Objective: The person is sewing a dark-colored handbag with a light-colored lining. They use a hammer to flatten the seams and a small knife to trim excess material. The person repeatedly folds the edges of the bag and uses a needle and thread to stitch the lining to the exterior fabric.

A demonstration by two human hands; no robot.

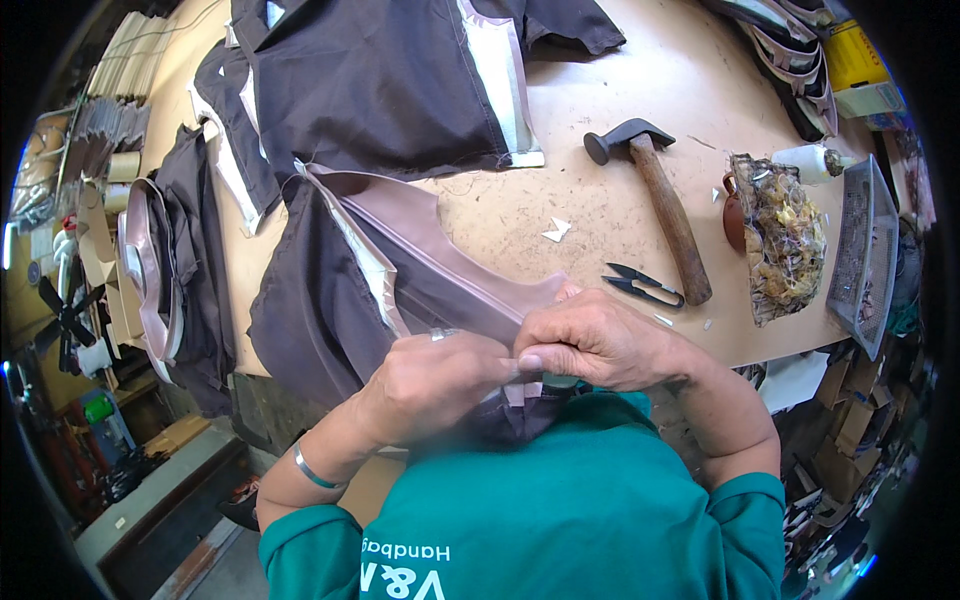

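An unfinished bag of dark lining cloth with dusty-pink, leather-like edging lies over the near table edge against my body. A zip-like strip runs along its pink band. My left hand is closed in a pinch on the bag's near edge. Right beside it, my right hand pinches the same edge, thumb tips nearly touching. Whatever small piece sits between the fingertips is hidden. To the right of my right hand lie black thread snips and a wooden-handled hammer.
More dark bag parts cover the table's far left, and others hang over the left edge. White scraps lie mid-table. At right stand a glue-crusted block, a grey mesh basket and a yellow container.
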